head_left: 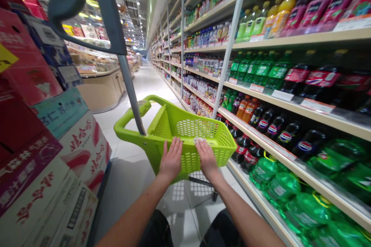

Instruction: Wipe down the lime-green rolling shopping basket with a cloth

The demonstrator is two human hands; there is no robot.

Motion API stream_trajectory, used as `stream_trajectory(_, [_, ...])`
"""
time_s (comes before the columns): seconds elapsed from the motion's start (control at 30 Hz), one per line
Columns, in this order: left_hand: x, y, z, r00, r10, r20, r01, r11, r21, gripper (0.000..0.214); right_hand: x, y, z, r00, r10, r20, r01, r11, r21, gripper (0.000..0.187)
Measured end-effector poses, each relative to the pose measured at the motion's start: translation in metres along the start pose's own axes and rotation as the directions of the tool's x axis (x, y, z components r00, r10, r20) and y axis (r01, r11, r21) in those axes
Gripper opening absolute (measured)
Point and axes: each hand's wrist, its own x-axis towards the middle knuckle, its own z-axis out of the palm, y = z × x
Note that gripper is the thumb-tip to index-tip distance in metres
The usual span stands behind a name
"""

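Note:
A lime-green rolling shopping basket (162, 154) with slotted walls stands in front of me, its inside showing a bare floor. A grey pull handle (114, 27) rises from its left end. My left hand (171, 158) lies against the near wall, fingers stretched out and fingertips at the rim, with nothing in it. To its right, my right hand (207, 158) has its fingers bent over the same rim. Under those fingertips is a crumpled white tissue (198, 139), pressed to the rim; most of it is hidden.
On the right, shelves (278, 98) hold soda bottles, with large green bottles (307, 208) at the bottom. Stacked drink cartons (72, 150) stand close on the left. A rounded display counter (100, 88) is farther back, beside the tiled aisle (140, 73).

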Motion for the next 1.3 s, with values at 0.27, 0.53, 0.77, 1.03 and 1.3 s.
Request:
stream_trajectory(0.27, [-0.002,0.005,0.006,0.997,-0.074,-0.016,0.075,0.997,0.013,0.062,-0.045,0.118,-0.029,0.942,0.322,-0.097,-0.333,0.933,-0.137,0.052])
stream_trajectory(0.53, [0.001,0.013,0.010,0.994,-0.110,-0.004,0.110,0.994,0.011,0.065,-0.037,0.088,-0.014,0.996,0.084,-0.026,-0.084,0.996,-0.015,0.053])
stream_trajectory(0.77, [-0.002,0.016,0.015,0.991,-0.132,-0.020,0.132,0.991,0.028,0.062,-0.041,0.109,-0.016,0.968,0.215,-0.128,-0.220,0.975,-0.025,0.059])
stream_trajectory(1.03, [-0.003,0.011,0.037,0.994,-0.076,-0.080,0.089,0.981,0.175,0.059,-0.024,0.064,0.021,0.992,-0.011,-0.123,0.026,0.993,0.117,0.078])
stream_trajectory(1.3, [0.002,-0.020,0.020,0.965,0.262,-0.023,-0.252,0.943,0.216,0.055,-0.002,0.030,0.035,0.976,0.013,-0.218,0.012,0.994,0.112,0.073])
